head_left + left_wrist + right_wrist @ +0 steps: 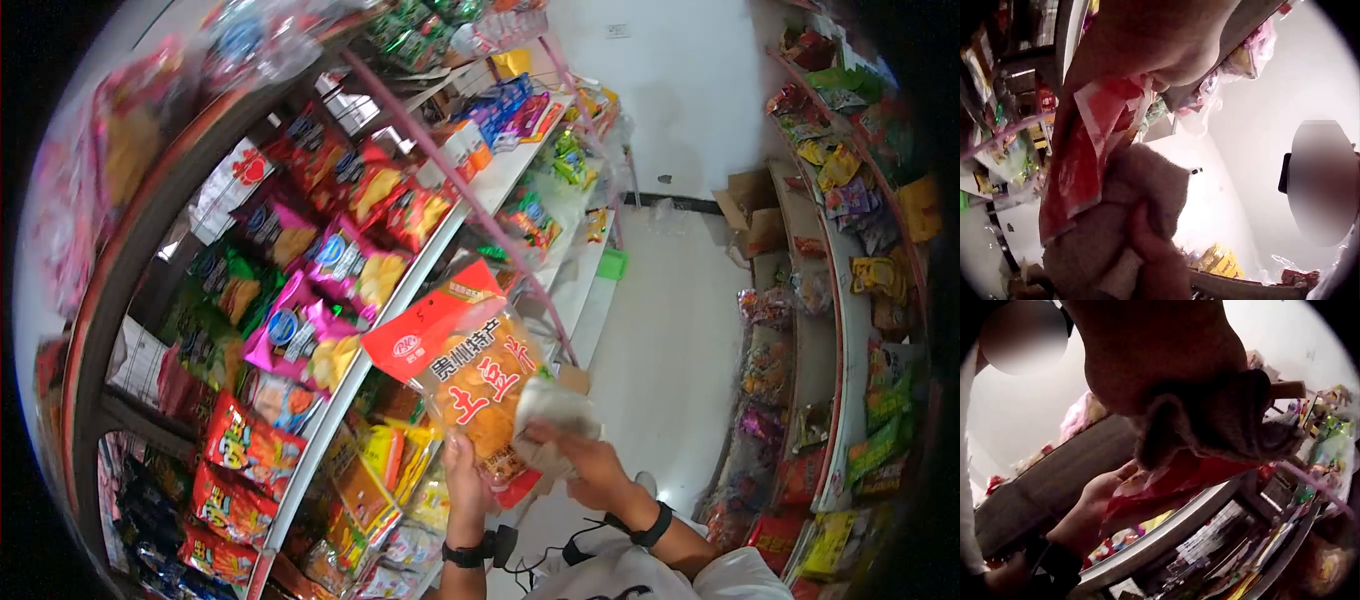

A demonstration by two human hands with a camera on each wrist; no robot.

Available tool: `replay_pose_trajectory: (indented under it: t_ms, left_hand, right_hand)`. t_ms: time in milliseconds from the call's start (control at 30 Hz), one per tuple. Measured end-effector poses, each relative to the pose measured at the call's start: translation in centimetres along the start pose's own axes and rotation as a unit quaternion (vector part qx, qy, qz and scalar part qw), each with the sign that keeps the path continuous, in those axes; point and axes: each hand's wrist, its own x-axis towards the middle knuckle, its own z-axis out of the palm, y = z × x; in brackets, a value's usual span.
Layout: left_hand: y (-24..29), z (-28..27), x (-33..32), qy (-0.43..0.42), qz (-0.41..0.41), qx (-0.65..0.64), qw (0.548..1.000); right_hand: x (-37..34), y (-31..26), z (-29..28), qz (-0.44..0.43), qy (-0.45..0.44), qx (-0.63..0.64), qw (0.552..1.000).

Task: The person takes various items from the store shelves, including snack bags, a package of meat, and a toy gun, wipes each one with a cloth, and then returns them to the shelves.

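My left hand (466, 474) grips the lower left edge of a large clear and red bag of potato chips (478, 385), its printed front facing me. A greyish cloth (556, 420) is bunched in my right hand (585, 465), lying against the bag's right side. In the left wrist view the cloth (1147, 181) overlaps the red back of the bag (1088, 169), with the right thumb pressed into its folds. The right wrist view has the cloth (1210, 428) hanging under my right hand, and my left hand (1100, 494) at the bag's edge.
Shelves at the left hold several snack bags, among them pink chip bags (300, 330) and red bags (235, 500). A pink post (450, 170) rises behind the held bag. Across the aisle floor (655, 350) stands another curved shelf (840, 400). A cardboard box (752, 205) sits at the far end.
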Motion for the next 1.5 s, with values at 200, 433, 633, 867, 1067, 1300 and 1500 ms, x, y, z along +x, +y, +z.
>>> replay_pose_trajectory:
  t_ms: [200, 433, 633, 867, 1067, 1300, 1500]
  left_hand:
    - [-8.4, 10.1, 4.7, -0.047, -0.181, -0.045, 0.981]
    - [-9.4, 18.8, 16.0, -0.124, -0.218, -0.247, 0.936]
    - [-13.7, 23.0, 31.1, -0.091, -0.103, -0.295, 0.945]
    - [-20.1, 28.6, 46.9, -0.017, 0.053, -0.443, 0.895]
    - [-21.4, 32.5, 54.1, 0.189, 0.274, -0.344, 0.878]
    - [-25.1, 28.7, 61.4, 0.387, 0.32, 0.374, 0.78]
    - [-23.8, 27.7, 62.5, 0.353, 0.055, -0.08, 0.931]
  right_hand:
    - [1.6, 7.4, -10.1, 0.096, 0.148, -0.038, 0.984]
    - [-0.2, 12.0, -18.2, 0.258, 0.191, 0.131, 0.938]
    - [3.0, 15.9, -22.8, 0.312, 0.273, 0.113, 0.903]
    - [12.8, 21.5, -29.1, 0.357, 0.259, 0.089, 0.893]
    - [18.8, 27.9, -33.0, 0.375, 0.183, 0.017, 0.909]
    - [26.3, 33.6, -37.8, 0.312, 0.087, 0.07, 0.944]
    - [34.5, 38.2, -43.4, 0.317, -0.064, 0.149, 0.934]
